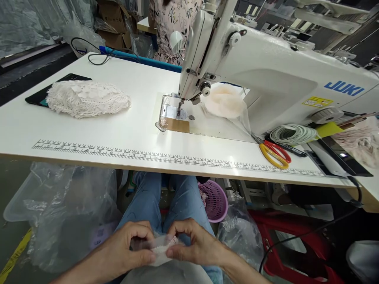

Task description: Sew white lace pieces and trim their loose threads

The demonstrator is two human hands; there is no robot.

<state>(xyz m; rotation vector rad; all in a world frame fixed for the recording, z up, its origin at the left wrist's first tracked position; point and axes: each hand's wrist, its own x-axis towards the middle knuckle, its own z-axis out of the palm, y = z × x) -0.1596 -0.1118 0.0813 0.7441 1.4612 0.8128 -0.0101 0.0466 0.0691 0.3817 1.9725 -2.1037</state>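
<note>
Over my lap, below the table's front edge, my left hand [137, 244] and my right hand [189, 242] pinch a small piece of sheer white fabric [161, 258] between thumbs and fingers. A whitish-pink lace trim runs along the upper part of this piece, near my right thumb. Both hands are close together, and part of the fabric is hidden behind the fingers. Ahead on the table stands a white sewing machine [266, 67], its needle and presser foot over the metal plate. Nothing lies under the foot that I can make out.
A bundle of white lace [89, 98] rests on a dark item at the left. Yellow-and-red scissors [274, 156] and a coil of pale cord [293, 134] lie at the right. Cream fabric [225, 100] sits beside the machine. A purple basket [216, 201] stands below. Another person stands behind the table.
</note>
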